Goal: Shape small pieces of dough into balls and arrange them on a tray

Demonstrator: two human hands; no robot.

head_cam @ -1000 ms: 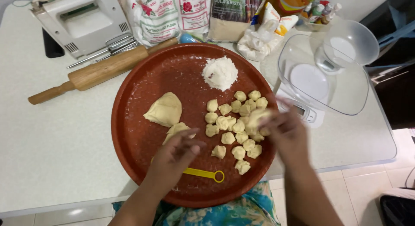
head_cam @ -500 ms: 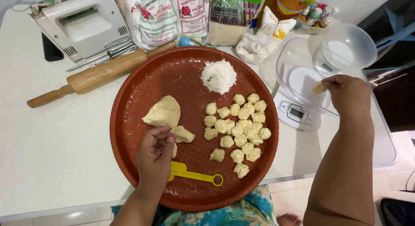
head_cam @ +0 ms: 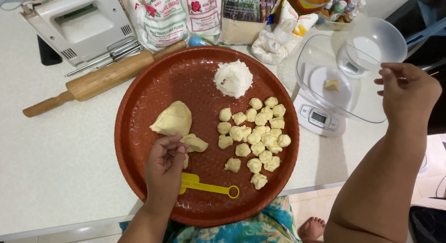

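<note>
A round red tray (head_cam: 153, 80) holds a big lump of pale dough (head_cam: 173, 119), a smaller torn piece (head_cam: 195, 143), several small dough balls (head_cam: 254, 135), a heap of white flour (head_cam: 233, 78) and a yellow scoop (head_cam: 209, 186). My left hand (head_cam: 163, 171) rests on the tray by the torn piece, its fingers curled on a bit of dough. My right hand (head_cam: 405, 92) hovers to the right of a white kitchen scale (head_cam: 320, 117), empty, fingers loosely apart. One small dough piece (head_cam: 331, 85) lies in the clear bowl (head_cam: 367, 108) on the scale.
A wooden rolling pin (head_cam: 100, 79) lies left of the tray. A white hand mixer (head_cam: 79, 26) with beaters, flour and sugar bags (head_cam: 200, 10) and a second clear bowl (head_cam: 378, 43) line the back. The counter edge runs close to my body.
My right hand carried a dough piece from the pile to the scale bowl, let it go and pulled back to the right. My left hand stayed by the torn dough.
</note>
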